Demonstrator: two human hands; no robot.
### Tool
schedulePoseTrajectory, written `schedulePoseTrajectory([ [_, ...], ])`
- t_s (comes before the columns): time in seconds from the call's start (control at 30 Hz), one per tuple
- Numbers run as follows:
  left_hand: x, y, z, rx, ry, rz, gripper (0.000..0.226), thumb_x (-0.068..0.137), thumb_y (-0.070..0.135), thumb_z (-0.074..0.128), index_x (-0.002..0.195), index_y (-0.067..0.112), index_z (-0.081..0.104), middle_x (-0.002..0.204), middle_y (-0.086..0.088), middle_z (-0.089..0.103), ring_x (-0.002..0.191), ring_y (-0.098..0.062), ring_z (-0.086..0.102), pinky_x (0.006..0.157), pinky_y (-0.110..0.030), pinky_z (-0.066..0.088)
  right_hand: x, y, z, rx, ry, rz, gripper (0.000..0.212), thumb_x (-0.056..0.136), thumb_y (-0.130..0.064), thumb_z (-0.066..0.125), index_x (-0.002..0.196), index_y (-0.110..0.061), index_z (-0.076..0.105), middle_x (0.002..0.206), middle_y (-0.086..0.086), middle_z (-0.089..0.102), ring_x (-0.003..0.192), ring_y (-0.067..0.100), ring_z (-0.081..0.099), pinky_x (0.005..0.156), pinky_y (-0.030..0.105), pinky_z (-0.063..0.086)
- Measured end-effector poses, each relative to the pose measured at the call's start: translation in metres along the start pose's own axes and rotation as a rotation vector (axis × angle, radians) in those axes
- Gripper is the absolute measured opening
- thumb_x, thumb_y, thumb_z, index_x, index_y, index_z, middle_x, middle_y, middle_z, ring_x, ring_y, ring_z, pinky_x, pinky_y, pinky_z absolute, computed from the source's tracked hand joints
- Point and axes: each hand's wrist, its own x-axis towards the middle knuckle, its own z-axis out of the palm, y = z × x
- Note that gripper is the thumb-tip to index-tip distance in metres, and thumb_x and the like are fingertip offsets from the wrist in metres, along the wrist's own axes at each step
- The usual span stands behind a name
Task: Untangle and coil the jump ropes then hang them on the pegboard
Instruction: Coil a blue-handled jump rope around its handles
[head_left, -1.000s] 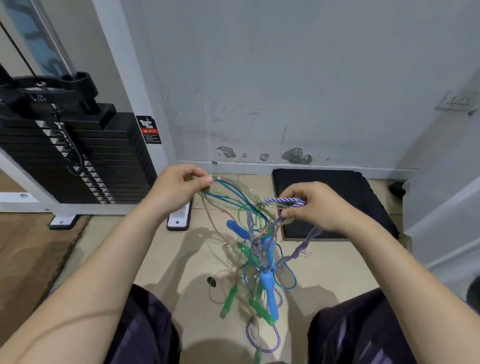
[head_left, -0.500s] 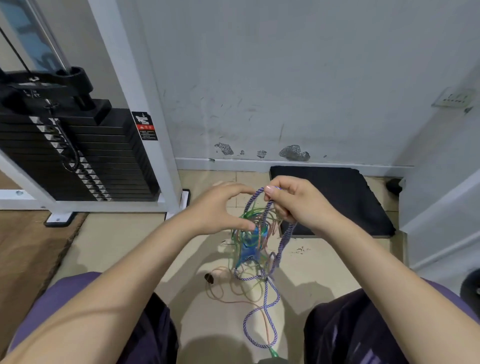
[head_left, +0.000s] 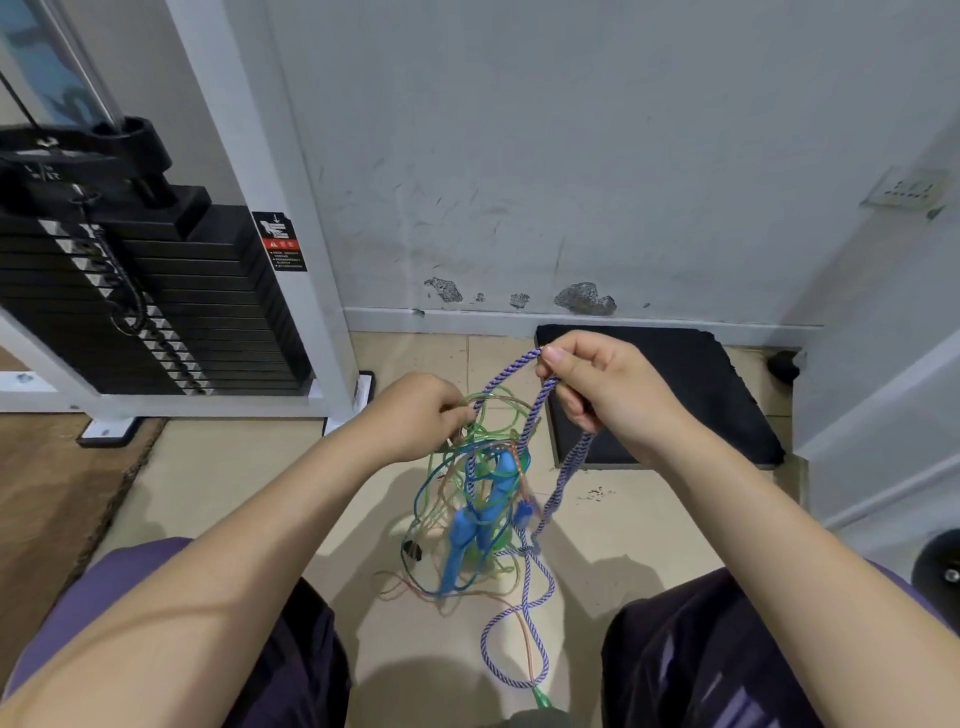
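Note:
A tangle of jump ropes hangs between my hands above the tiled floor. My right hand (head_left: 608, 395) pinches a loop of the purple-and-white braided rope (head_left: 563, 480), which trails down to the floor between my knees. My left hand (head_left: 415, 418) grips a bunch of thin green, blue and orange cords (head_left: 488, 415). Blue handles (head_left: 467, 525) dangle in the middle of the tangle. A green handle tip (head_left: 543, 699) lies at the bottom edge. No pegboard is in view.
A black weight stack (head_left: 156, 301) in a white frame (head_left: 275, 208) stands at the left. A black mat (head_left: 691, 395) lies against the wall behind my right hand. A brown floor mat (head_left: 47, 493) lies at the left. My knees flank the ropes.
My hands first came together, then parted a little. The right hand has lifted the purple rope loop higher; the left hand has dropped lower on the thin cords. The tangle hangs more bunched.

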Motion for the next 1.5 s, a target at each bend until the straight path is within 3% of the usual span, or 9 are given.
schedulePoseTrajectory([
  [0.3,-0.01,-0.009,-0.035,-0.316,0.014,-0.032,0.013,0.093,0.015,0.066,0.086,0.005,0.071,0.064,-0.001,0.064,0.044,0.001,0.05,0.047,-0.011,0.038,0.007,0.008,-0.022,-0.401,0.215,-0.056,0.017,0.093,-0.024,0.065,0.08,-0.014,0.069,0.067,0.0,0.059,0.062,0.013,0.052,0.062,0.026,0.042],
  [0.47,-0.014,-0.022,-0.036,-0.087,-0.118,-0.063,0.027,0.075,0.03,0.083,0.1,0.027,0.074,0.1,0.004,0.07,0.095,-0.013,0.064,0.082,-0.027,0.048,0.004,0.007,-0.019,-0.216,0.072,-0.049,0.015,0.096,-0.011,0.06,0.085,-0.004,0.068,0.063,0.01,0.06,0.059,0.018,0.054,0.061,0.023,0.046],
  [0.57,-0.014,-0.008,-0.022,-0.353,-0.148,0.068,0.058,0.074,0.033,0.084,0.126,0.035,0.058,0.125,0.015,0.059,0.118,-0.006,0.055,0.098,-0.024,0.044,0.0,0.012,0.004,-0.137,-0.124,-0.053,0.014,0.096,-0.004,0.057,0.087,-0.002,0.066,0.067,0.013,0.062,0.059,0.021,0.057,0.061,0.023,0.049],
  [0.63,-0.013,0.005,-0.008,-0.597,-0.166,0.161,0.046,0.084,0.022,0.076,0.126,0.026,0.058,0.126,0.006,0.063,0.122,-0.011,0.056,0.104,-0.029,0.045,0.001,0.011,0.012,-0.052,-0.169,-0.085,0.015,0.097,-0.002,0.053,0.088,0.0,0.065,0.077,0.015,0.066,0.062,0.022,0.063,0.065,0.027,0.053],
  [0.77,-0.007,0.008,0.006,-0.63,-0.148,0.113,0.006,0.095,0.008,0.06,0.098,0.005,0.065,0.103,-0.013,0.072,0.101,-0.025,0.067,0.102,-0.042,0.048,0.004,-0.004,0.006,0.196,-0.035,-0.138,0.015,0.094,-0.015,0.054,0.09,-0.005,0.064,0.087,0.011,0.074,0.081,0.025,0.071,0.077,0.033,0.056],
  [0.97,-0.002,-0.003,-0.001,-0.615,-0.117,-0.001,0.016,0.097,0.007,0.056,0.087,0.003,0.068,0.078,-0.011,0.072,0.075,-0.016,0.066,0.085,-0.033,0.053,0.005,-0.008,-0.019,0.174,0.157,-0.07,0.021,0.1,-0.023,0.051,0.089,-0.009,0.062,0.099,0.013,0.072,0.087,0.029,0.072,0.087,0.041,0.054],
  [1.2,-0.013,0.023,-0.01,-0.812,0.019,0.076,0.011,0.092,0.013,0.064,0.088,0.009,0.073,0.052,0.002,0.05,0.05,-0.018,0.043,0.052,-0.026,0.04,-0.006,-0.005,-0.005,-0.157,-0.124,0.054,0.025,0.085,-0.037,0.068,0.089,-0.012,0.066,0.061,0.005,0.058,0.053,0.02,0.046,0.053,0.028,0.04],
  [1.37,-0.017,0.027,-0.006,-0.732,-0.001,0.095,0.013,0.088,0.01,0.07,0.093,-0.002,0.071,0.064,-0.002,0.057,0.058,-0.014,0.053,0.06,-0.024,0.046,-0.006,-0.008,0.005,-0.284,-0.175,0.022,0.028,0.097,-0.023,0.059,0.07,-0.015,0.056,0.05,-0.013,0.041,0.046,0.005,0.032,0.047,0.019,0.027],
  [1.5,-0.01,0.012,-0.002,-0.39,-0.057,0.103,0.005,0.086,0.02,0.074,0.084,0.021,0.069,0.086,0.008,0.066,0.085,-0.008,0.059,0.084,-0.022,0.045,-0.009,-0.016,0.004,0.031,-0.102,-0.092,0.026,0.097,-0.023,0.052,0.074,-0.011,0.053,0.058,0.005,0.056,0.049,0.019,0.047,0.053,0.027,0.042],
])
